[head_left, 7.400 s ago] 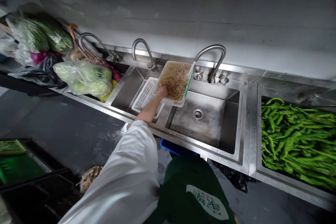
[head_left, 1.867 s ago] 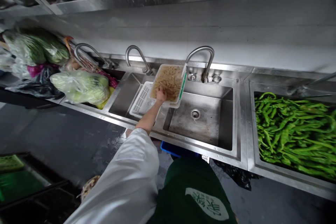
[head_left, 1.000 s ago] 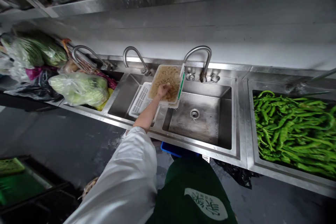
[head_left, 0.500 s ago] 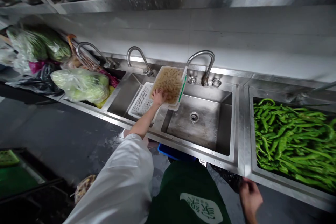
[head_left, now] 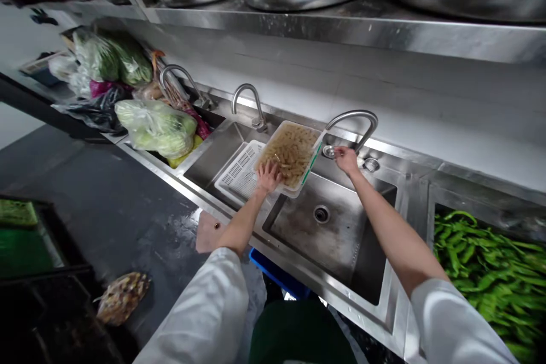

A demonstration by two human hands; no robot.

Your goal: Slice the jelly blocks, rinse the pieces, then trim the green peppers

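2 bare hands reached over a run of steel sinks. A clear, white-rimmed container [head_left: 293,191] of pale strips [head_left: 294,162] in cloudy liquid stood at the divider between 2 basins, partly over a white perforated basket [head_left: 239,177]. The left hand [head_left: 268,176] was open, fingers spread, at the container's near left corner; whether its fingertips touched the strips could not be told. The right hand [head_left: 346,160] had bent fingers beside a round metal strainer [head_left: 328,151], near the foot of a curved faucet [head_left: 367,116]; whether it gripped anything could not be told. That faucet's spout ended at the container's far right corner. A green stripe [head_left: 311,166] along the container's right edge bore nothing readable. Below the sink, a small white label [head_left: 290,296] near a blue tray [head_left: 277,273] was too small to read. Long green peppers [head_left: 490,273] filled the basin farthest right.
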